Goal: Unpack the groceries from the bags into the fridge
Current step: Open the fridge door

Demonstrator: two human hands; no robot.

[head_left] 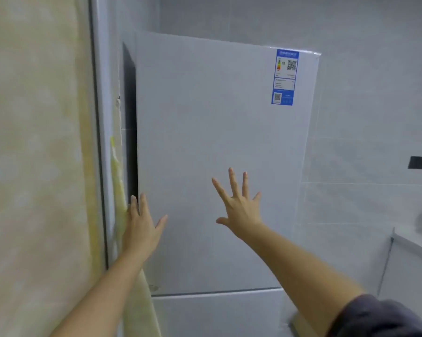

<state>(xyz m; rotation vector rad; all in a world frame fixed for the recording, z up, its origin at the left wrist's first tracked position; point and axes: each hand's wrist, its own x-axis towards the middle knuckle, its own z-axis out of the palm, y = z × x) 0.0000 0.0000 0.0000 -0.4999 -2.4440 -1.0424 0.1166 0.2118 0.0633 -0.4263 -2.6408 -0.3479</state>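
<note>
A white fridge fills the middle of the head view, its upper door closed, with a dark gap along its left edge. A blue energy label sticks to the door's top right corner. My left hand is at the door's left edge, fingers straight, thumb spread out. My right hand is held up before the door's middle with all fingers spread and holds nothing. The lower door starts below a seam. No grocery bags are in view.
A beige patterned wall and a grey frame stand close on the left. Grey tiled wall lies behind and to the right. A white counter juts in at the right edge, with a black object above it.
</note>
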